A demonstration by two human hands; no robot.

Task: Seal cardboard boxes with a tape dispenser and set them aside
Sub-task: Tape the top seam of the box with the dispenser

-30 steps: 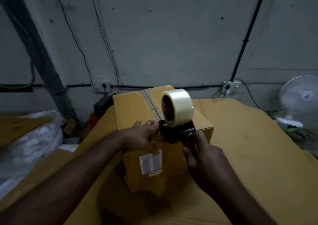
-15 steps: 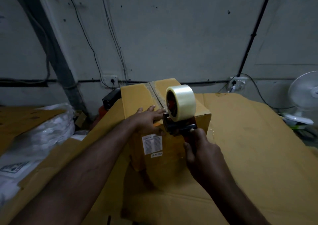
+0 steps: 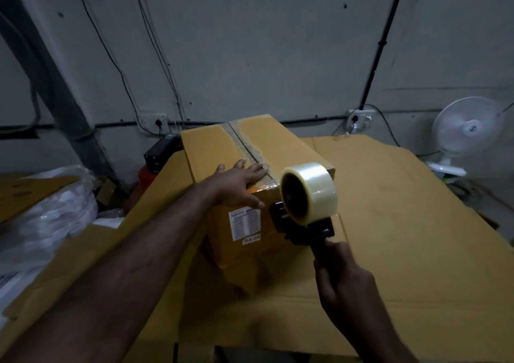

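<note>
Tape runs the length of the top seam of the brown cardboard box, the clear strip of tape reaching from the far edge to the near one and glinting where it turns over onto the front face. The box sits in the middle of the flattened cardboard sheet covering your work surface, its white printed label facing you.

Your left hand lies flat on the near end of the lid, fingers straight and pressing beside the seam, thumb hanging over the front edge. Your right hand is curled tight round the handle of the black tape dispenser, whose roll of clear tape stands upright in front of the box's right front corner.

Sealing of this box looks all but done; what remains, on this showing, is to smooth the end down and set the box aside. Whether the tape is already cut from the roll cannot be made out.

Half a second ago the dispenser sat on the near top edge, hard against your left hand. It has since come down and away to the right, while the left hand has stayed on the lid.
</note>
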